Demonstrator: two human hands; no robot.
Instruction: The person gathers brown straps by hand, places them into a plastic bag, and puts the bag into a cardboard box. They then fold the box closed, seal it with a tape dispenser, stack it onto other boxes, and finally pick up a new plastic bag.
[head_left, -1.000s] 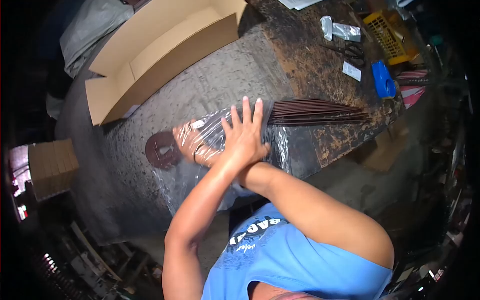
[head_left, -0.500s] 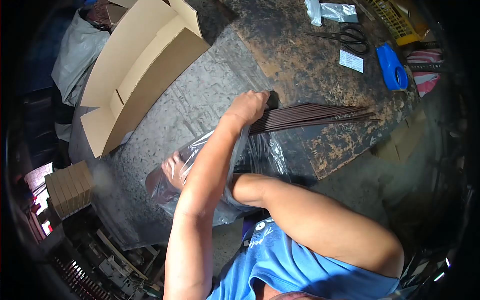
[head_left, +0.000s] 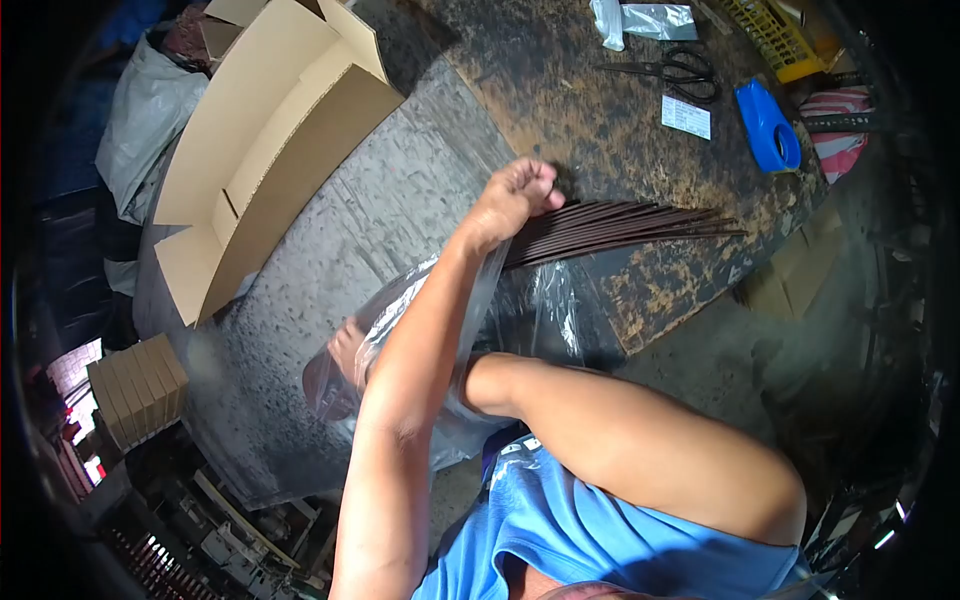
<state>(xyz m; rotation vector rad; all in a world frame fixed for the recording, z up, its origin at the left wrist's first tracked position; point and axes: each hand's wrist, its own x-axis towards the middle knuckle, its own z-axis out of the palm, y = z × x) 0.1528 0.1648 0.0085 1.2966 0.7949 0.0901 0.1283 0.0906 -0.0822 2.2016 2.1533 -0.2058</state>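
A bundle of thin dark-brown strips (head_left: pixel 620 232) lies across the table, its right end fanned out. A clear plastic bag (head_left: pixel 410 290) covers its left part, and the brown end (head_left: pixel 328 388) shows through the film. My left hand (head_left: pixel 522 192) is closed at the upper edge of the strips, fingers curled, with the bag's film drawn up to it; its grip on the film is partly hidden. Crossing under my left arm, my right hand (head_left: pixel 348 350) is wrapped round the bagged bundle near its left end. My left forearm hides the middle of the bag.
A long open cardboard box (head_left: pixel 290 170) stands at upper left. Black scissors (head_left: pixel 680 72), a printed label (head_left: pixel 686 117), a blue tape dispenser (head_left: pixel 768 128) and a plastic packet (head_left: pixel 658 21) lie at upper right. Stacked small cartons (head_left: pixel 137 390) stand beyond the left edge.
My left hand has risen slightly off the strips, its fingers looser but still curled. My right hand and the bundle's bagged end have shifted a little right. The camera view has moved slightly.
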